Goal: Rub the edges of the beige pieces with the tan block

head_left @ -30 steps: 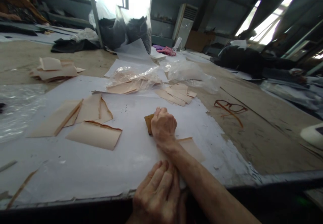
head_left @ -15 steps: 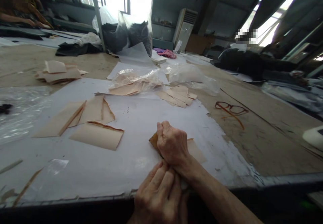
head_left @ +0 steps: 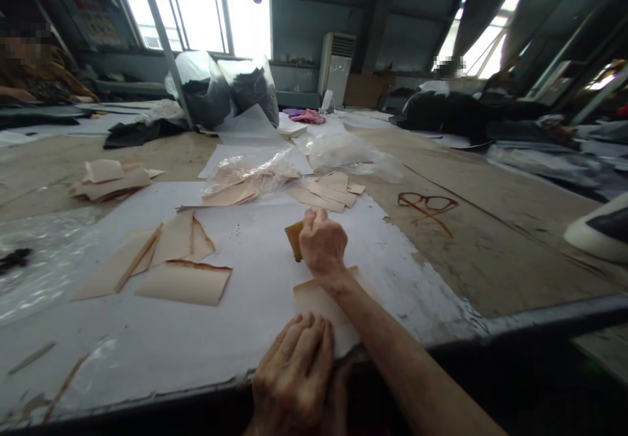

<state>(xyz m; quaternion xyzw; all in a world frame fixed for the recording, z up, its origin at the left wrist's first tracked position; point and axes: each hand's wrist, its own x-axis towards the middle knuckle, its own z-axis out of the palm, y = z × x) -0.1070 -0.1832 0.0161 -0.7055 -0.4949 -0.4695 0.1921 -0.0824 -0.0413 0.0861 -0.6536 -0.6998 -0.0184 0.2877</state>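
My right hand is closed around a small, flat, mustard-brown scraper-like piece, whose corner shows left of the fingers. At the table's front edge, my left hand has its fingers pressed together on the near end of a beige sheet; its thumb is hidden. A brown strip runs along that sheet's far edge. My right forearm crosses above it, and another beige edge shows beyond the wrist. To the left lie several beige pieces with brown edges, one of them a flat rectangular piece.
Brown-framed glasses lie on the right. Beyond my hands are loose beige pieces and clear plastic bags. Another beige pile sits at the far left. A white and black object stands at the right edge. Two people are in the background.
My right hand has moved away from my left, toward the far side, with the brown piece. More of the beige sheet shows between my hands. The camera view has tilted up.
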